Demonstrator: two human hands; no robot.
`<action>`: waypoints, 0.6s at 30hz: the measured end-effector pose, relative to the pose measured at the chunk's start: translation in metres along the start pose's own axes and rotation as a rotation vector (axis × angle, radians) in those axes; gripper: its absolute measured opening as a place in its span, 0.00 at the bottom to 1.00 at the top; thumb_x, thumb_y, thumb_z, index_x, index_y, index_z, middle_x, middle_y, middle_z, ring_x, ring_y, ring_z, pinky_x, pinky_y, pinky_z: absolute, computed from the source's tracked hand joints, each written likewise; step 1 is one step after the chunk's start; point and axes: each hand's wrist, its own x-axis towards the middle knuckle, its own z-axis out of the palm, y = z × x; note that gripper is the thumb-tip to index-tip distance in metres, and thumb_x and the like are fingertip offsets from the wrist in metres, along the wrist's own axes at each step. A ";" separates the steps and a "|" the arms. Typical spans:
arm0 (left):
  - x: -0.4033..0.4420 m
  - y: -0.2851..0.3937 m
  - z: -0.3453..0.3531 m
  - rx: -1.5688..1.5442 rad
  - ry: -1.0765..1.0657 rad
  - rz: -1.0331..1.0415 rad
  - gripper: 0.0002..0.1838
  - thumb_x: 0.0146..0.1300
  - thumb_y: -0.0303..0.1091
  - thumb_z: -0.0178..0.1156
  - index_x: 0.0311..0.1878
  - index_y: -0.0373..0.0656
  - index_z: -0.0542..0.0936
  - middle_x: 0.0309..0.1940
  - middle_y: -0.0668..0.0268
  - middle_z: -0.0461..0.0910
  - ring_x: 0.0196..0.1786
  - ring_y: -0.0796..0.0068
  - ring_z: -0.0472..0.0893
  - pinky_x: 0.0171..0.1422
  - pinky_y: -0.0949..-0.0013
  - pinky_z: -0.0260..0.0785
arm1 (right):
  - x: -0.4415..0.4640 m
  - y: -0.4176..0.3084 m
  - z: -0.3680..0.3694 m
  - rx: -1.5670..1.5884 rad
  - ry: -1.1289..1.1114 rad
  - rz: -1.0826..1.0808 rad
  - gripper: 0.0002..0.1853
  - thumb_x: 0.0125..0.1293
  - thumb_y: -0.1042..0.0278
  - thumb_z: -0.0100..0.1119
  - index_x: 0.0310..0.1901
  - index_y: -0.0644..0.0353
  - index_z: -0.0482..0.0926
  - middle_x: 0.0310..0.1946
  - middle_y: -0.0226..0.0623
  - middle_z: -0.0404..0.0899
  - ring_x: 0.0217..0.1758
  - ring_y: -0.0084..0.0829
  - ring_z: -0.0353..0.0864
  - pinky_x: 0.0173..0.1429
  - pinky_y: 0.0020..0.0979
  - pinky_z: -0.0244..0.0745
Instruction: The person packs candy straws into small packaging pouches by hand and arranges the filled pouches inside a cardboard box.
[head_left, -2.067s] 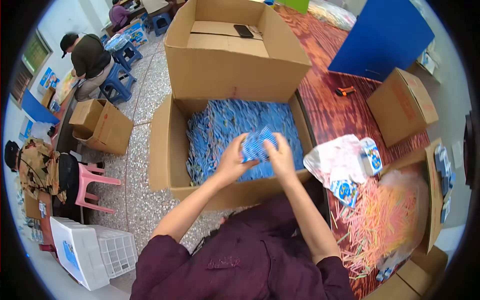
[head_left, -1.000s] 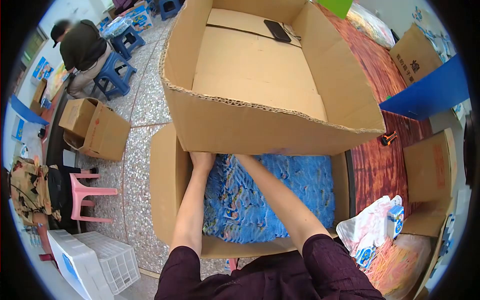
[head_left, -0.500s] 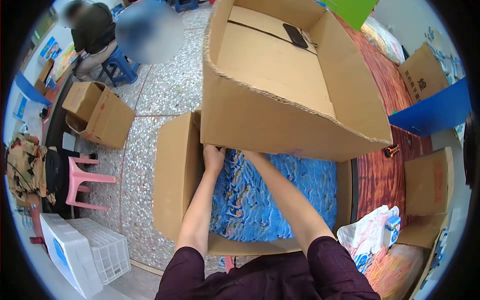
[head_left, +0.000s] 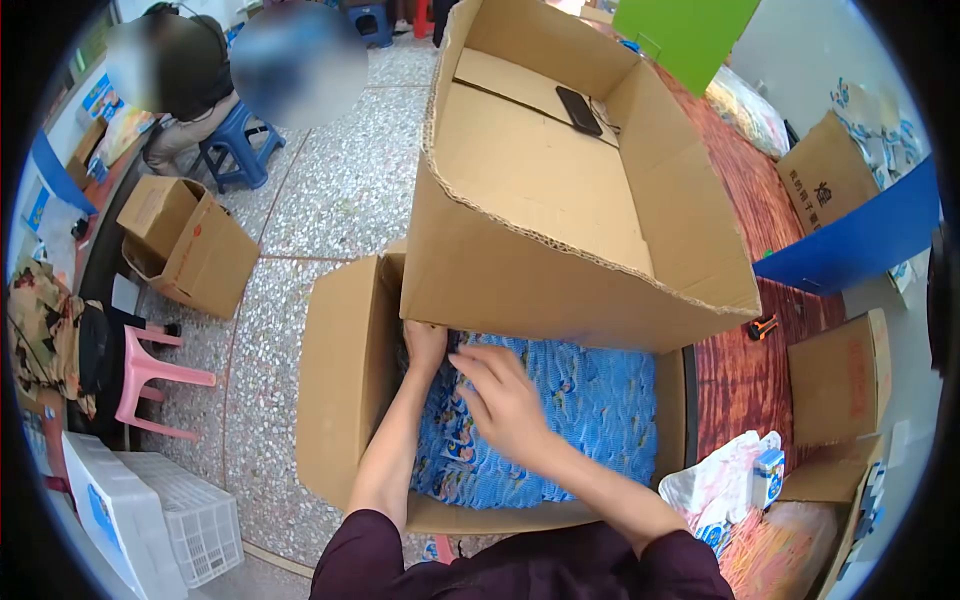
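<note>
Blue packets (head_left: pixel 600 410) lie densely packed inside the lower carton (head_left: pixel 335 390), partly screened by an upper box (head_left: pixel 540 285) that holds a phone (head_left: pixel 579 109). My right hand (head_left: pixel 505 400) is released, fingers loosely bent over them. My left hand (head_left: pixel 425 343) is at the carton's left side, half hidden; I cannot tell its grip.

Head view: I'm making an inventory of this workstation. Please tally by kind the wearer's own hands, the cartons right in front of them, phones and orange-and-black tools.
Hands: 2 (left hand, right hand)
Cartons: 2 (upper carton, lower carton)
Phone: 1
Orange-and-black tool: 1
Total: 6
</note>
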 end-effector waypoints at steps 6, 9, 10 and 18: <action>-0.015 -0.047 0.013 0.141 -0.064 -0.031 0.45 0.50 0.24 0.62 0.72 0.37 0.54 0.73 0.45 0.52 0.76 0.45 0.50 0.79 0.53 0.43 | 0.044 -0.045 -0.150 -0.833 0.443 -0.107 0.37 0.51 0.73 0.70 0.65 0.60 0.67 0.56 0.48 0.74 0.61 0.49 0.69 0.63 0.50 0.64; -0.022 -0.010 0.004 0.235 0.048 0.030 0.45 0.50 0.29 0.63 0.72 0.35 0.55 0.73 0.46 0.52 0.76 0.47 0.50 0.80 0.53 0.42 | 0.050 -0.010 -0.181 -0.614 0.227 0.076 0.31 0.51 0.74 0.71 0.58 0.64 0.73 0.47 0.44 0.80 0.51 0.39 0.79 0.56 0.37 0.72; -0.023 -0.008 0.005 0.239 0.047 0.005 0.45 0.51 0.29 0.62 0.72 0.35 0.55 0.73 0.45 0.52 0.76 0.47 0.50 0.80 0.53 0.42 | 0.053 -0.018 -0.183 -0.540 0.211 0.055 0.23 0.52 0.76 0.69 0.51 0.66 0.76 0.36 0.40 0.82 0.39 0.33 0.81 0.48 0.29 0.74; -0.030 -0.005 0.010 0.160 0.026 -0.081 0.44 0.50 0.27 0.59 0.73 0.37 0.53 0.74 0.47 0.50 0.76 0.45 0.50 0.79 0.51 0.42 | 0.063 0.009 -0.230 -0.396 0.172 0.125 0.19 0.58 0.77 0.65 0.51 0.70 0.74 0.39 0.35 0.81 0.43 0.24 0.76 0.50 0.25 0.72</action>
